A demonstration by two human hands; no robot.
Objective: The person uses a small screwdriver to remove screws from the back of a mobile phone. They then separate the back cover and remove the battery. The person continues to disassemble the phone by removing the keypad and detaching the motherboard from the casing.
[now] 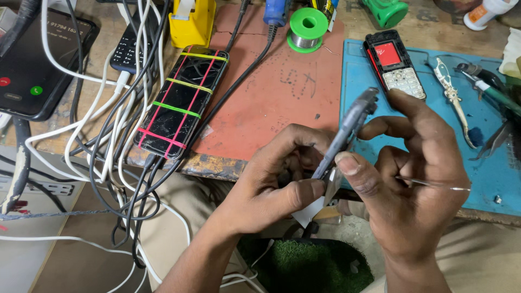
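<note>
Both hands meet over the near edge of a workbench, fingers closed on a slim grey phone frame [347, 130] held on edge and tilted up toward the far right; the left hand [271, 184] curls round its lower end, thumb pressed flat against the frame and the other fingers folded behind it; the right hand [412, 179] pinches the frame's middle between thumb and index finger, the remaining fingers bent loosely, with a thin metal needle-like tool [434, 184] jutting right from among them; how the tool is gripped cannot be told; a white scrap [309, 211] hangs below the left thumb. On the blue mat [488, 179] at right lie a small keypad phone [394, 64] with a red screen, and metal tweezers [453, 97]; on the reddish mat [271, 92] at centre sits a green solder spool [307, 28]; farther left, a cracked black smartphone [184, 100] bound with coloured rubber bands lies beside tangled cables [114, 141].
</note>
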